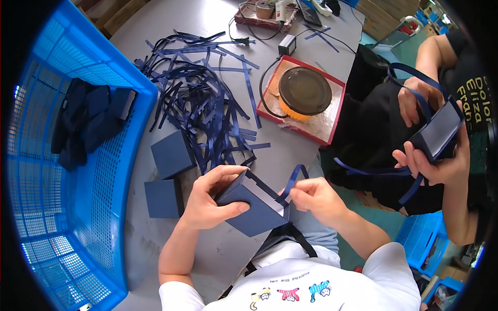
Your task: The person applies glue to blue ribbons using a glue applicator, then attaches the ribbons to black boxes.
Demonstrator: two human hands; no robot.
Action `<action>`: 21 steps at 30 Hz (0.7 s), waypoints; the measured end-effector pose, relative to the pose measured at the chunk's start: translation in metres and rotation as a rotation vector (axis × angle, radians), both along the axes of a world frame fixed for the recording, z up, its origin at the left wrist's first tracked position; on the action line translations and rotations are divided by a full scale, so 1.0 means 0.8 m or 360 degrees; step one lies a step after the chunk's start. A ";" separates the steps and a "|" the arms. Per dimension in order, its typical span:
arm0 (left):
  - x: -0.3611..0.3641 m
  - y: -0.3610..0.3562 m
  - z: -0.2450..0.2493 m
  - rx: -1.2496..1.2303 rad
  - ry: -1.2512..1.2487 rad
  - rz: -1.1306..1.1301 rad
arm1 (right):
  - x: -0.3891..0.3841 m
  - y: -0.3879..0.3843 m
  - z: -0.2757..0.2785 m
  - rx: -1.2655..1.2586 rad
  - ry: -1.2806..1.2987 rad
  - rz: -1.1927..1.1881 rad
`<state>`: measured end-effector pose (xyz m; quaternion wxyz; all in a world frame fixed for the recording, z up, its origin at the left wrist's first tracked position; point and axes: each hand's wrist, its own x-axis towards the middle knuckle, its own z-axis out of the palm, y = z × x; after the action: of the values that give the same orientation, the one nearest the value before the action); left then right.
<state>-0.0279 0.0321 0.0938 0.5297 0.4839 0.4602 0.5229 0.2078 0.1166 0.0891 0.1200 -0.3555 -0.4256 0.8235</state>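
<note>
My left hand (pixel 215 199) is wrapped round a dark blue box (pixel 251 202), holding it tilted with its pale inside facing up and to the right. In my right hand (pixel 317 199) a navy ribbon (pixel 292 182) is pinched between thumb and fingers. The ribbon bends in a loop, and its lower end meets the box's inner edge. Two more blue boxes, one upper (pixel 173 154) and one lower (pixel 163 199), lie on the table left of my left hand. A tangled heap of navy ribbons (pixel 199 98) spreads beyond them.
A blue plastic crate (pixel 137 129) on the left contains several dark boxes (pixel 96 116). A round pot (pixel 305 90) stands in a red-rimmed tray (pixel 332 124), with a cable beside it. At right, a co-worker's hands (pixel 436 160) hold another blue box (pixel 438 129) with ribbon.
</note>
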 end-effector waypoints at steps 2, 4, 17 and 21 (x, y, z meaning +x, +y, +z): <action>0.002 0.002 -0.004 -0.0019 0.0000 -0.0029 | -0.010 0.003 0.001 -0.0111 0.0203 -0.0348; 0.002 0.004 -0.008 -0.0138 -0.0007 0.0032 | -0.012 0.016 0.003 -0.0114 0.0360 -0.0574; -0.014 0.018 -0.022 -0.0458 0.0286 0.0139 | 0.009 0.084 0.011 0.0014 0.0597 -0.1455; 0.001 0.023 -0.018 -0.0430 0.0259 0.0044 | 0.019 0.103 -0.005 0.0305 0.0314 -0.1102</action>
<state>-0.0273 0.0504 0.0795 0.5437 0.4427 0.5742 0.4226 0.2229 0.1988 0.0850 0.4647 -0.3845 -0.3416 0.7208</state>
